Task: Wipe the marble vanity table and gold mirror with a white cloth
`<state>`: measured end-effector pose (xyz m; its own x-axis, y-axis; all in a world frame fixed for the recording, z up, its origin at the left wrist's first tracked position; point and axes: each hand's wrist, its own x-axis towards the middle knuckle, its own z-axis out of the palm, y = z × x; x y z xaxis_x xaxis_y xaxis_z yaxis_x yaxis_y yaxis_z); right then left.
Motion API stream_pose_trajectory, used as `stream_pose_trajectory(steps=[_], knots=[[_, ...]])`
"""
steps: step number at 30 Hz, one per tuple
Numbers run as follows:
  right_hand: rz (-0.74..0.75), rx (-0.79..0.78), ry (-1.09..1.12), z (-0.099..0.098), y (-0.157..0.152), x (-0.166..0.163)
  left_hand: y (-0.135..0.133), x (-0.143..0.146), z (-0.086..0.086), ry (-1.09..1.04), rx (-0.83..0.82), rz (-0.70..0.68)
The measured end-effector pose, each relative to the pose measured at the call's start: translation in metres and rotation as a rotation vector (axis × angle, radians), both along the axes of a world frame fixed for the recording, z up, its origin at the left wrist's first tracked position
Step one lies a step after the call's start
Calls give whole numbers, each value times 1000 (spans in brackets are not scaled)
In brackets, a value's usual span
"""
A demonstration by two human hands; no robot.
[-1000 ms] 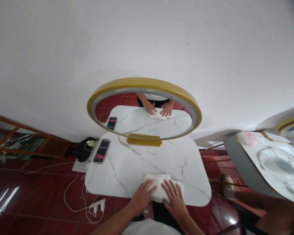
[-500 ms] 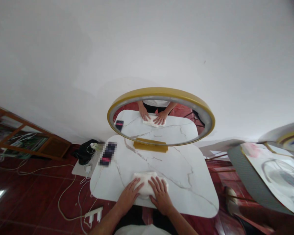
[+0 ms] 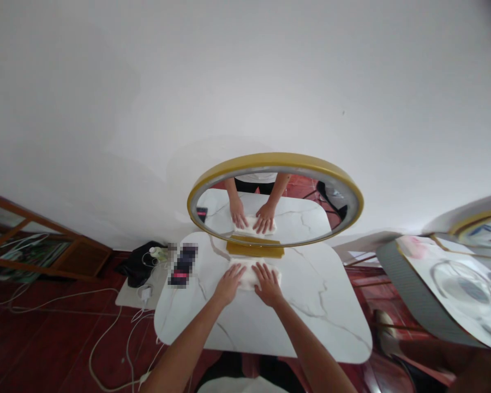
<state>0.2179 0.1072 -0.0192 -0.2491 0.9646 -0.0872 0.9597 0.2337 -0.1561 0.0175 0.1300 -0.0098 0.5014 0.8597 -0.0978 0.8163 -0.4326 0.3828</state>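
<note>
A folded white cloth (image 3: pixel 249 277) lies on the white marbled tabletop (image 3: pixel 311 305), just in front of the gold base of the mirror (image 3: pixel 256 249). My left hand (image 3: pixel 229 284) rests flat on the cloth's left part, its fingers stretched forward. On the right part, my right hand (image 3: pixel 268 285) lies palm down with its fingers spread. Both arms reach far out over the table. The round mirror (image 3: pixel 275 160) with a gold frame reflects both hands and the cloth.
A blurred-out dark phone-like item (image 3: pixel 183 266) lies at the table's left. Beyond it are a black bag (image 3: pixel 137 265) and white cables (image 3: pixel 92 355) on the red floor. At right stand another table (image 3: pixel 417 289) and a person's foot (image 3: pixel 384 327).
Both hands have slid forward with the cloth, from near the table's front edge to close by the mirror's base. The view has shifted slightly.
</note>
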Motion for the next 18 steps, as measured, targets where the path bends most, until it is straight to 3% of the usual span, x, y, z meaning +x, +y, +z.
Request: stream_pose_trajectory(steps=[3, 6, 12, 15, 18], knots=[[-32, 2, 0, 2, 6, -2, 5, 6, 4, -13, -19, 24], [-49, 17, 6, 4, -7, -4, -10, 5, 6, -37, -15, 48], [46, 37, 81, 0, -85, 5, -81, -15, 9, -118, -19, -33], [109, 0, 103, -3, -129, 16, -114, -28, 14, -139, -112, -113], [154, -30, 123, -3, -153, 24, -134, -35, 16, -146, -215, -158]])
